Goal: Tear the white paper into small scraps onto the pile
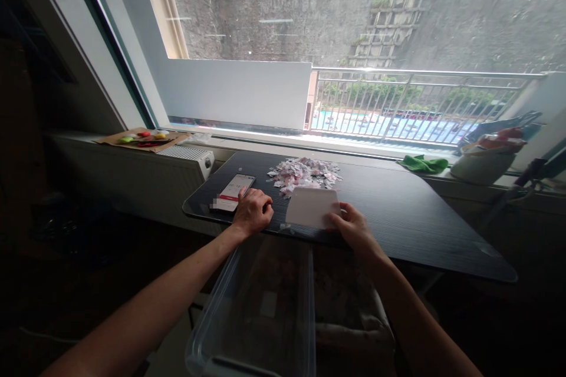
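My left hand point(253, 211) lies over the right edge of a phone point(233, 193), one finger reaching to its lit screen and the thumb apart from it. My right hand point(352, 225) pinches the right edge of a thin white card with rounded corners point(312, 207), thumb on the near face. The card is tilted up above the dark table. Just behind it lies a heap of small white and pinkish paper pieces point(305, 172), partly hidden by the card.
The dark table point(398, 212) stands by a window with a railing point(398, 103) outside. Below its front edge are a clear plastic bin point(252, 306) and a box point(354, 330). A green cloth point(423, 164) and a pale container point(484, 162) sit right; a radiator point(181, 156) stands left.
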A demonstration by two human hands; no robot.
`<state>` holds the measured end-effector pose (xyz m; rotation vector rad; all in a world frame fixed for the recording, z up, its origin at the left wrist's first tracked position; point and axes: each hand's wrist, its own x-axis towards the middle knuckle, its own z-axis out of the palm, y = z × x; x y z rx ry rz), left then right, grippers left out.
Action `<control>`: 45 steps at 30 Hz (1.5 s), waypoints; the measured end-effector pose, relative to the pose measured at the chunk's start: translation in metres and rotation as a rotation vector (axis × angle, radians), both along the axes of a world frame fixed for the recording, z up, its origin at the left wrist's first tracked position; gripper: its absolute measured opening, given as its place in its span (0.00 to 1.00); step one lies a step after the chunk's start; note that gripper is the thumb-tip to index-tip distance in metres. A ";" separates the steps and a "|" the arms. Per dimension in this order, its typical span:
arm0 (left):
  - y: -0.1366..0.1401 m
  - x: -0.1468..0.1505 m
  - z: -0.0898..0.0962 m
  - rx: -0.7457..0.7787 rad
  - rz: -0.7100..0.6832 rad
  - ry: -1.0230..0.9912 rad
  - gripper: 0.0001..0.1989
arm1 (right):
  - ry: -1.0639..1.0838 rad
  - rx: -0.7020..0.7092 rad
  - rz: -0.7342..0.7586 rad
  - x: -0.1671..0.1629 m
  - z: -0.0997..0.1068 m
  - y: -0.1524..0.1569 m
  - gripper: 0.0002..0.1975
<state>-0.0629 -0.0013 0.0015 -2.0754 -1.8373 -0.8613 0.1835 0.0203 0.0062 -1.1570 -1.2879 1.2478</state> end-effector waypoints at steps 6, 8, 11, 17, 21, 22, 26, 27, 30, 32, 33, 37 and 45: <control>0.000 0.000 0.000 0.006 0.003 0.000 0.07 | 0.014 0.014 0.041 -0.005 0.000 0.001 0.15; 0.000 0.000 0.000 0.011 0.004 -0.001 0.07 | 0.020 0.010 0.085 -0.006 0.000 -0.002 0.15; 0.001 0.000 -0.001 0.012 0.004 -0.001 0.07 | 0.016 0.015 0.094 -0.002 0.002 -0.007 0.16; 0.000 0.001 0.000 0.001 0.005 -0.008 0.07 | -0.036 0.037 -0.036 0.015 0.009 -0.013 0.17; -0.001 0.001 0.000 0.007 0.005 -0.004 0.07 | -0.031 0.002 0.033 0.014 0.008 -0.016 0.17; 0.000 0.001 0.000 0.010 0.004 -0.003 0.07 | -0.026 0.006 0.028 0.013 0.007 -0.016 0.17; 0.000 0.001 0.000 0.015 0.005 0.000 0.07 | -0.047 0.015 0.010 0.011 0.008 -0.018 0.18; 0.000 0.001 0.000 0.014 0.005 0.000 0.07 | -0.057 0.009 0.022 0.011 0.008 -0.018 0.18; 0.000 0.001 0.000 0.005 0.006 -0.002 0.07 | -0.054 0.029 0.005 0.014 0.010 -0.021 0.18; -0.001 0.001 0.001 -0.002 0.005 -0.004 0.07 | -0.056 0.055 -0.045 0.016 0.010 -0.022 0.17; -0.001 0.001 0.001 -0.005 0.004 -0.005 0.07 | -0.067 0.052 -0.056 0.018 0.010 -0.022 0.17; -0.001 0.001 0.001 -0.004 0.006 -0.007 0.07 | -0.098 0.001 0.004 0.017 0.007 -0.022 0.17; 0.000 0.001 0.000 0.011 0.002 -0.004 0.07 | -0.066 0.014 -0.072 0.013 0.008 -0.024 0.16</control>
